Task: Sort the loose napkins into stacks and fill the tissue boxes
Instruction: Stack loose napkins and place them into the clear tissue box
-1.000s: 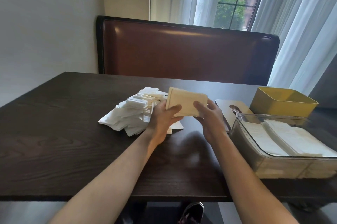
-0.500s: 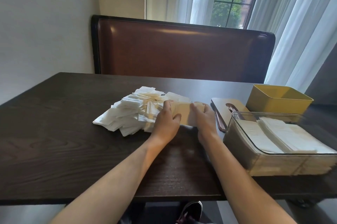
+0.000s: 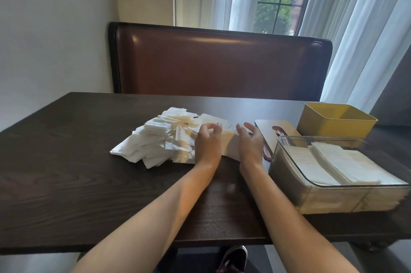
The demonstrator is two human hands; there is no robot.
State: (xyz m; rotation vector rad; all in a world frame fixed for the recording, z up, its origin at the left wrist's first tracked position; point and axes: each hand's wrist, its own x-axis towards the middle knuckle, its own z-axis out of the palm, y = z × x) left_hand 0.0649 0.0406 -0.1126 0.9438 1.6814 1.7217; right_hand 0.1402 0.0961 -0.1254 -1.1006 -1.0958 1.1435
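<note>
Roughly halfway, you'd judge: the clear tissue box [image 3: 338, 175] at lower right already holds folded napkins, but the loose napkin heap [image 3: 160, 141] remains at centre. Your left hand [image 3: 208, 142] and right hand [image 3: 250, 145] hover loose-fingered, grasping nothing, over a small stack [image 3: 230, 147].

Dark wood table [image 3: 89, 183] with visible grain and a soft satin sheen. Soft matte white paper napkins [image 3: 155, 143]. Clear glossy plastic tissue box [image 3: 289, 175], smooth matte yellow box [image 3: 333, 126]. Glossy reddish-brown leather-look bench back [image 3: 222, 61]. Sheer white cloth curtains [image 3: 360, 28].
</note>
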